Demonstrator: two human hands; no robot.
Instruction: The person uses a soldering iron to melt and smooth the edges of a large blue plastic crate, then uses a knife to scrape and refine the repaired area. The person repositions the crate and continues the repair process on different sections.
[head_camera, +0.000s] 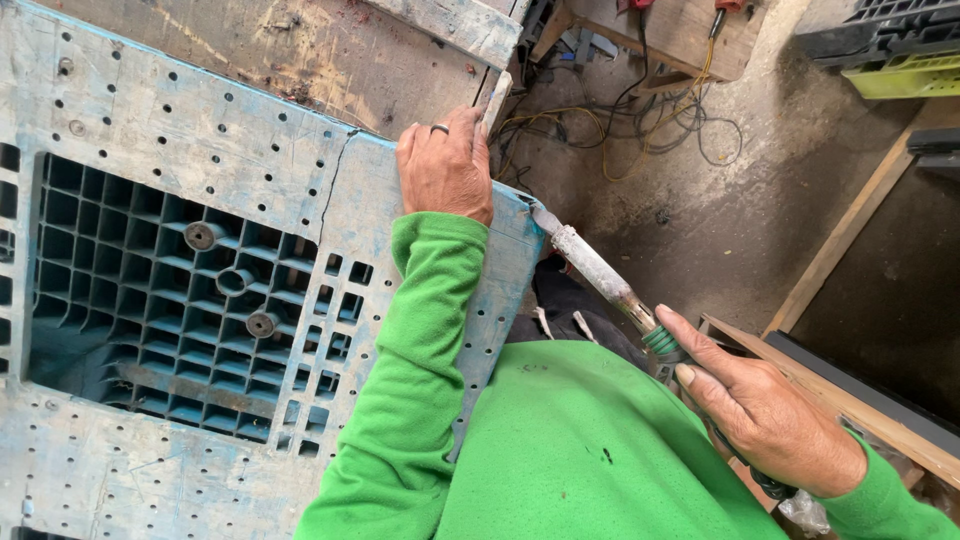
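A worn pale blue plastic pallet (180, 170) with a grid of open cells stands on edge in front of me. A crack runs down from its top edge. My left hand (446, 165), with a ring on one finger, grips the pallet's top edge and pinches a thin pale strip (496, 102) against it. My right hand (765, 415) holds the green-ribbed handle of a long tool (597, 272), like a soldering iron, whose dirty metal shaft points up and left. Its tip touches the pallet's corner just right of my left hand. Both arms wear bright green sleeves.
Tangled yellow and black cables (640, 120) lie on the concrete floor beyond the pallet. A wooden board (450, 25) leans at the top. A yellow-green crate (905, 75) and black crates sit at top right. Wooden frame pieces (840, 240) run along the right.
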